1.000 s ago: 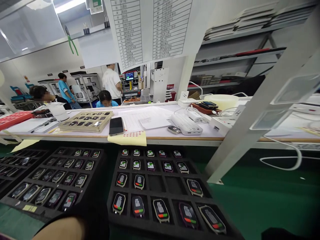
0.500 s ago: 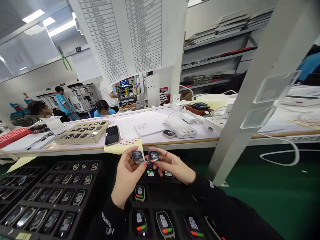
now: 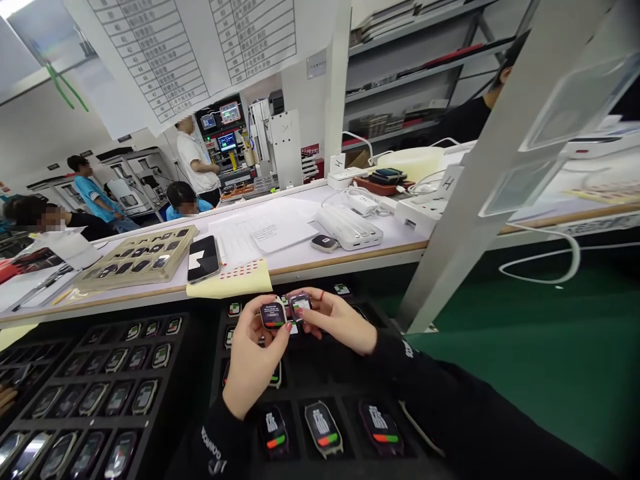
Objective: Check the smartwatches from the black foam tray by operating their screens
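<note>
Clearly each hand pinches a small watch: left hand [image 3: 253,360] one [image 3: 273,315], right hand [image 3: 336,323] another [image 3: 300,304], at twelve o'clock over the tray [image 3: 345,383]. They look light, stiff, glass-faced and slippery; best held by the edges.

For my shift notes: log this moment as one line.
left hand: holds watch module | right hand: holds second watch module | both above black foam tray

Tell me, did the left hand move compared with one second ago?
Yes. The left hand came up into view and holds a watch above the black tray; earlier, no hand was above that tray.
</note>
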`<state>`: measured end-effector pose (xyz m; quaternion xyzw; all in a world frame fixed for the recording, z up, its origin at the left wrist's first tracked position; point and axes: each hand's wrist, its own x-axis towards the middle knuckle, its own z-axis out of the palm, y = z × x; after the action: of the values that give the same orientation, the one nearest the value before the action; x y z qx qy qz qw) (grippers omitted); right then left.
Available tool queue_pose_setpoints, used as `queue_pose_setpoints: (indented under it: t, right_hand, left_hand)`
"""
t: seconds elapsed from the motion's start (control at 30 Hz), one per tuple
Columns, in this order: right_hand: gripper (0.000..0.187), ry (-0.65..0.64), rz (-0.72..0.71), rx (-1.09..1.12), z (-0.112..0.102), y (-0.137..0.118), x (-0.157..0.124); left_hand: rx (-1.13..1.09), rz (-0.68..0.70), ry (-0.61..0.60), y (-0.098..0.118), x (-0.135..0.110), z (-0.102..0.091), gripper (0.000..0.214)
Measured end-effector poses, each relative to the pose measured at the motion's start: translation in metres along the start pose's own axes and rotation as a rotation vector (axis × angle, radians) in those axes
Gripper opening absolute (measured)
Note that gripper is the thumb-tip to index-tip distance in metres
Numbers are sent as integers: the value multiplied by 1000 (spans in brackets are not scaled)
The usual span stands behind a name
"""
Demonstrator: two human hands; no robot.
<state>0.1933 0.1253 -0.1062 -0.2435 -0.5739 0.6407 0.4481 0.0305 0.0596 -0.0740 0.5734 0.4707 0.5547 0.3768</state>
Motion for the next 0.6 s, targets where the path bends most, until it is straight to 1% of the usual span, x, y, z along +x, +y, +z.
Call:
queue_pose_setpoints:
  t: [0.13,0.27,0.37,0.6]
  right_hand:
    - [49,41,13,15,0,-3,-1]
    - [47,43,42,121,0,-6,-3]
    - [49,44,47,174,-2,-7,-2]
    - [54,50,59,177,-2,-6,-2]
  left_hand:
    - [3,-4,18,-1,0,-1,38]
    - [2,-2,11,-2,0,-1,40]
    - [3,8,5,-3,0,-2,38]
    - [-17,-28,3,-5,1,-4,33]
